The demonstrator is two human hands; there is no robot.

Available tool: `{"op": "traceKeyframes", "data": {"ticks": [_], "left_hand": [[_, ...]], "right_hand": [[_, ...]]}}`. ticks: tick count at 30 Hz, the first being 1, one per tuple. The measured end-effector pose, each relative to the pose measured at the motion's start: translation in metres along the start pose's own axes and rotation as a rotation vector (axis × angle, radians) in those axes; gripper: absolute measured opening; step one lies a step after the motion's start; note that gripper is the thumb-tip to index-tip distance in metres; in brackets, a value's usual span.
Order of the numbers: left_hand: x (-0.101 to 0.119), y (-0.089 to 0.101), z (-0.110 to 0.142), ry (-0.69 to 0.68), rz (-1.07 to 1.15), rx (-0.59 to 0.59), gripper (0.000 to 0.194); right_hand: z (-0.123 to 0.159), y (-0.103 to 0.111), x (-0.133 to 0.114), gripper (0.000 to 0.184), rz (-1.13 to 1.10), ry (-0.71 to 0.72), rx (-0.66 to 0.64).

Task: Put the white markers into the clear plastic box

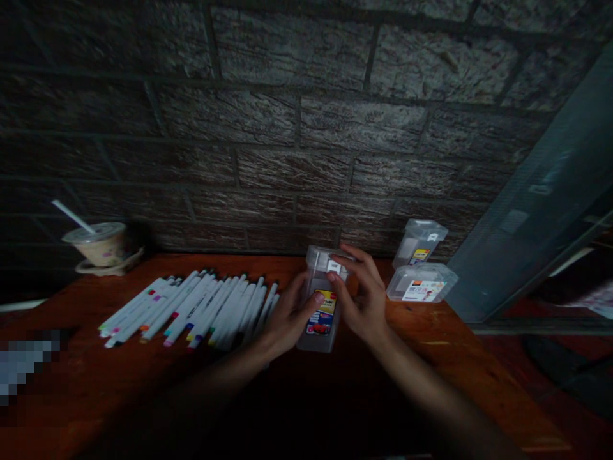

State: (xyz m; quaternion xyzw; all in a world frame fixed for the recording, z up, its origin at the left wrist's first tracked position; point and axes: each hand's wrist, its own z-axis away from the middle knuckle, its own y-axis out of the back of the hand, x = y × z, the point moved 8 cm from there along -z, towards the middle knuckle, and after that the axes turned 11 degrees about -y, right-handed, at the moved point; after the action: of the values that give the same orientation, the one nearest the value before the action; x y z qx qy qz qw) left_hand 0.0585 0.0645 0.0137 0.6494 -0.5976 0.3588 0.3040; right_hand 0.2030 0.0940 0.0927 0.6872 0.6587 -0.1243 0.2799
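Note:
A clear plastic marker case point(318, 342) stands upright in front of me, with a yellow and blue label on its face. My left hand point(294, 310) is closed around its left side, the thumb pressed on the label. At the upper right of the case, my right hand point(363, 294) grips the edge, its thumb at the white latch point(334, 266) and its fingers curled over behind. The case looks see-through, and I make out no markers inside it. To the left, a row of white markers point(191, 310) with coloured ends lies on the wooden table.
Two more clear cases stand at the right: a tall one point(419, 246) behind a wide one point(421, 284). A drink cup point(98, 244) with a straw sits on a coaster at the back left. The brick wall point(268, 121) borders the table's point(445, 358) far edge.

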Motion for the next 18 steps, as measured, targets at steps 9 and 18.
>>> {"op": "traceKeyframes", "data": {"ticks": [9, 18], "left_hand": [[0.012, -0.003, 0.001, 0.007, -0.017, 0.008, 0.039], [0.011, -0.004, 0.002, -0.003, -0.07, 0.011, 0.038]], "right_hand": [[-0.002, 0.001, -0.003, 0.046, -0.031, -0.013, 0.004], [-0.002, -0.003, -0.002, 0.033, -0.061, -0.044, -0.048]]}}
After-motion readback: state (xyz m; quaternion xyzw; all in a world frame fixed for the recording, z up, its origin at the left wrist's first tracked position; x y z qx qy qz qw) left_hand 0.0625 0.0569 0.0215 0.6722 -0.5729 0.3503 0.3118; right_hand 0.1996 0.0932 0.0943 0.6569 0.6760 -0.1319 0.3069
